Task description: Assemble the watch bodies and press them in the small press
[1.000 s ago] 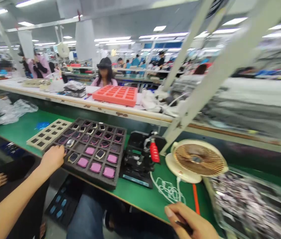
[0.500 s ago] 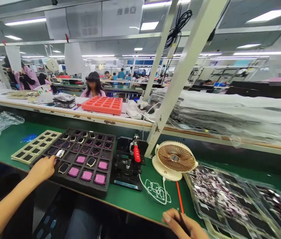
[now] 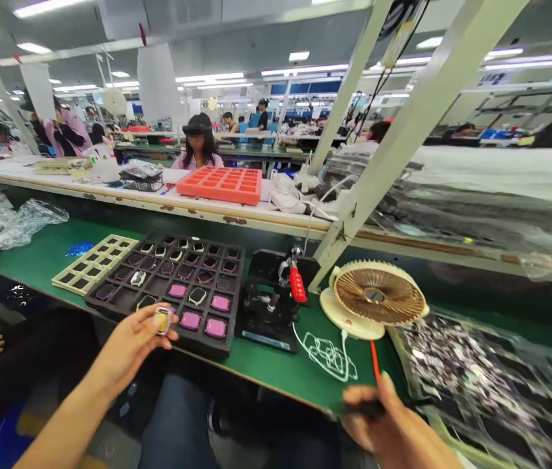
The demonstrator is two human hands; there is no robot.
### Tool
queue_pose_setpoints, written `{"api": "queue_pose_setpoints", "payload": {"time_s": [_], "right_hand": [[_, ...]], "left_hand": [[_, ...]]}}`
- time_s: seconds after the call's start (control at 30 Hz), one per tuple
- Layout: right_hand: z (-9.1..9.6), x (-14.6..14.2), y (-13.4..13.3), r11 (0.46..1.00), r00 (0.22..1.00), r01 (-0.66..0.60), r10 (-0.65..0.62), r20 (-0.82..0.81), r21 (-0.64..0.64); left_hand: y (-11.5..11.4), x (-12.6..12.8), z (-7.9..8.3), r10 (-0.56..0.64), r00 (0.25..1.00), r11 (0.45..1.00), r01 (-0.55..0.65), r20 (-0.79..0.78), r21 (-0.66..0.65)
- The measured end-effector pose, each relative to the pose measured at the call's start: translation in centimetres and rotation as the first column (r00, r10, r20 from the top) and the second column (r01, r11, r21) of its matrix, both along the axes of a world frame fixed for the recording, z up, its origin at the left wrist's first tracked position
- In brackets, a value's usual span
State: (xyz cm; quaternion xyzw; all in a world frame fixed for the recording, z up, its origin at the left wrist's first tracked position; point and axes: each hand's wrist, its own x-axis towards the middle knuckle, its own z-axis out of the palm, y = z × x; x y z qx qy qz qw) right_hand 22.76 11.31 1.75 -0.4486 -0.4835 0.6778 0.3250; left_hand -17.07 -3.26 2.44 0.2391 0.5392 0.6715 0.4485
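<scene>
My left hand (image 3: 134, 342) pinches a small watch case (image 3: 163, 320) between thumb and fingers, just over the near edge of a black foam tray (image 3: 202, 345). The case has a purple rim and something yellow within. Several rounded watch cases lie in the tray's compartments, some showing purple faces like this purple piece (image 3: 216, 327), others dark with pale rims. Near the front edge of the bench, my right hand (image 3: 388, 417) is closed around a thin dark tool (image 3: 368, 409), too blurred to name exactly.
A black fixture with a red-handled toggle clamp (image 3: 297, 284) stands right of the tray. Beyond it are a cream fan (image 3: 378, 293) with a white cable and plastic trays of small parts (image 3: 466, 365). A beige tray (image 3: 73, 280) lies left. A person (image 3: 200, 146) sits across the bench.
My left hand has moved from the tray's left side toward me and right, and now holds a watch case. A purple piece is gone from the near row. The view has shifted.
</scene>
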Motion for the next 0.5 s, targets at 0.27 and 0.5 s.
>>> {"api": "queue_pose_setpoints", "payload": {"time_s": [0.27, 0.5], "right_hand": [[0.7, -5.9, -4.5, 0.808, 0.998, -0.034, 0.063, -0.028, 0.589], [-0.6, -6.0, -5.2, 0.511, 0.982, -0.091, 0.191, -0.009, 0.855]], "left_hand": [[2.0, 14.4, -1.6, -0.276, 0.956, 0.956, 0.283, 0.102, -0.074], [1.9, 16.9, -2.4, -0.317, 0.938, 0.942, 0.328, 0.144, -0.066]]}}
